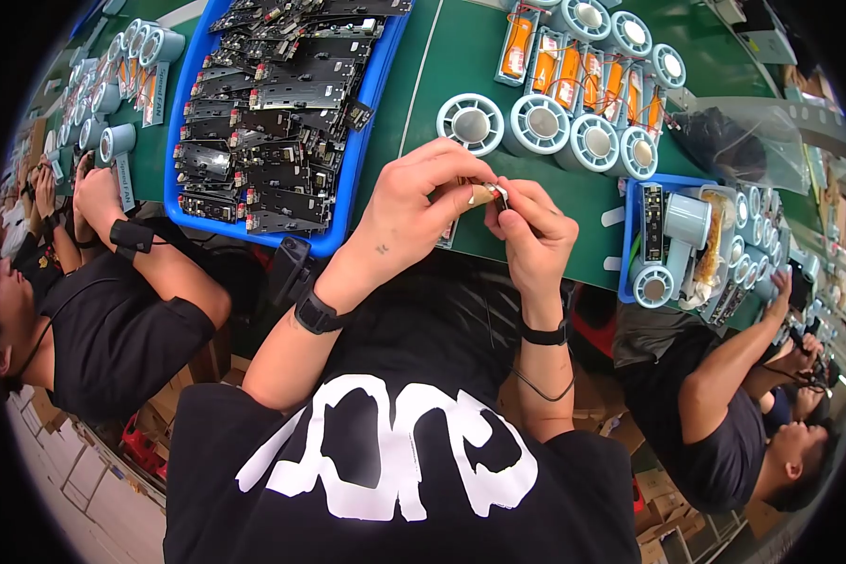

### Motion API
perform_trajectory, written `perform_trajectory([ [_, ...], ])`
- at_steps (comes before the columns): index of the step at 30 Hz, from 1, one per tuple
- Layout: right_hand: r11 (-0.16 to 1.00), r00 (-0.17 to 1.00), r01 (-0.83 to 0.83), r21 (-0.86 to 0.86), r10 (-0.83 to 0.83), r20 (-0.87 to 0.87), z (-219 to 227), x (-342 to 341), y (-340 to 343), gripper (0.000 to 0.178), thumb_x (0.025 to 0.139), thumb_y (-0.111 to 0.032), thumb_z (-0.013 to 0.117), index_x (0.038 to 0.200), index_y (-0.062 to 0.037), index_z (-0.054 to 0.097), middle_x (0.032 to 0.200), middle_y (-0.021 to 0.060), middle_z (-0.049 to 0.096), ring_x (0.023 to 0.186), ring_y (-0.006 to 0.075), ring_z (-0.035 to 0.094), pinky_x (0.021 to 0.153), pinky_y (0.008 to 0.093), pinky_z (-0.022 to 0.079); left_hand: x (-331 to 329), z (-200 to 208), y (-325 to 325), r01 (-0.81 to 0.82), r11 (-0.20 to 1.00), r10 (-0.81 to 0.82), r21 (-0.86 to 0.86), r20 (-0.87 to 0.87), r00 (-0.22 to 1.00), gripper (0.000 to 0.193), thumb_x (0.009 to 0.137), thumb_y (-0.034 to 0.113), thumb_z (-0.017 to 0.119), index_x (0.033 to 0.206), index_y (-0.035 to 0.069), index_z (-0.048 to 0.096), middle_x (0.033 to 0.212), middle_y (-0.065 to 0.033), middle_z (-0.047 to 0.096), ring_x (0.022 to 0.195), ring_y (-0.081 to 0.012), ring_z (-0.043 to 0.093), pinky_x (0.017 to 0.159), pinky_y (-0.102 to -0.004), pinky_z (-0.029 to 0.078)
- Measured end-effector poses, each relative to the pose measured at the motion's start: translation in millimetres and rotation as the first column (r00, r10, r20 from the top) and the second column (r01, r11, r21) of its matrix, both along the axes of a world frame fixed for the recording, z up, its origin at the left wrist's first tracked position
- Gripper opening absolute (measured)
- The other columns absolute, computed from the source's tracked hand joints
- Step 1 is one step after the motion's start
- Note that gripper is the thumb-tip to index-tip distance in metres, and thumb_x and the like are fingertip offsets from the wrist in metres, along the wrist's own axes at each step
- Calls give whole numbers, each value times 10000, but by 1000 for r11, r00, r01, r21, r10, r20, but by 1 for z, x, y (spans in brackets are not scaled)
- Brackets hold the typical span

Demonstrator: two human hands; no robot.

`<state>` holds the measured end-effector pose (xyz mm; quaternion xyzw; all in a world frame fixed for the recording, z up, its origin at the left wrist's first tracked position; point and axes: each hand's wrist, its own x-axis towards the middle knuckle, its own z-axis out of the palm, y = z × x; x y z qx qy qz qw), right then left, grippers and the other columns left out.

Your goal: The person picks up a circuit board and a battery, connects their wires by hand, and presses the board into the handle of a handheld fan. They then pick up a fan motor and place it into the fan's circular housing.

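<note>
My left hand (406, 202) and my right hand (539, 230) meet just past the table's near edge, fingertips almost touching. Between them they pinch a small white and dark piece (498, 191), too small and covered to name. Both hands are closed, thumbs against forefingers. Beneath my left hand, a pale part (448, 233) shows only in part. Beyond my fingers stand light-blue fan units with round grilled heads (471, 124); several have open housings showing orange battery cells (566, 77) and thin wires.
A blue tray (348, 188) heaped with black circuit-board parts (291, 150) lies left of my hands on the green table (432, 70). At right are a smaller blue bin (627, 254) with fan parts and a clear plastic bag (771, 155). Co-workers sit on both sides, a hand (99, 193) at left.
</note>
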<state>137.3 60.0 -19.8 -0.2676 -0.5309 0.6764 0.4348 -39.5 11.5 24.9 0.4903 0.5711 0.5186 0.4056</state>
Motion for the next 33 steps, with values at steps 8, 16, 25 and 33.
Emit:
perform_trajectory([
  [8, 999, 995, -30, -31, 33, 90, 11, 1, 2, 308, 933, 50, 635, 1236, 81, 681, 1175, 165, 665, 878, 194, 657, 680, 260, 495, -2, 4, -1, -15, 1000, 16, 16, -34, 999, 175, 878, -13, 689, 1052, 7, 684, 915, -78, 617, 684, -147, 599, 608, -283, 479],
  [16, 903, 784, 230, 364, -393, 480, 41, 22, -4, 343, 888, 23, 652, 1230, 14, 687, 1238, 129, 693, 1141, 216, 639, 986, 330, 479, -5, 35, -34, 137, 987, -73, 79, -541, 838, 239, 797, 17, 724, 1031, 27, 675, 965, -110, 647, 740, -230, 638, 682, -344, 526],
  [25, 651, 717, -659, 377, 392, 576, 143, -80, -57, 442, 879, -164, 729, 1242, 61, 612, 1147, 198, 675, 1049, 333, 663, 934, 385, 531, 35, 22, -57, 632, 768, -560, -103, -586, 585, 171, 881, 139, 700, 1024, 46, 699, 822, -109, 653, 650, -202, 586, 629, -363, 504],
  [33, 378, 807, -585, 718, 363, 466, 126, -82, -95, 449, 797, -228, 792, 1139, 8, 621, 1072, 131, 671, 1010, 328, 657, 864, 428, 538, 44, 11, -43, 565, 784, -535, -256, 182, 825, 165, 909, 152, 690, 1021, 31, 685, 755, -66, 640, 635, -156, 567, 617, -329, 490],
])
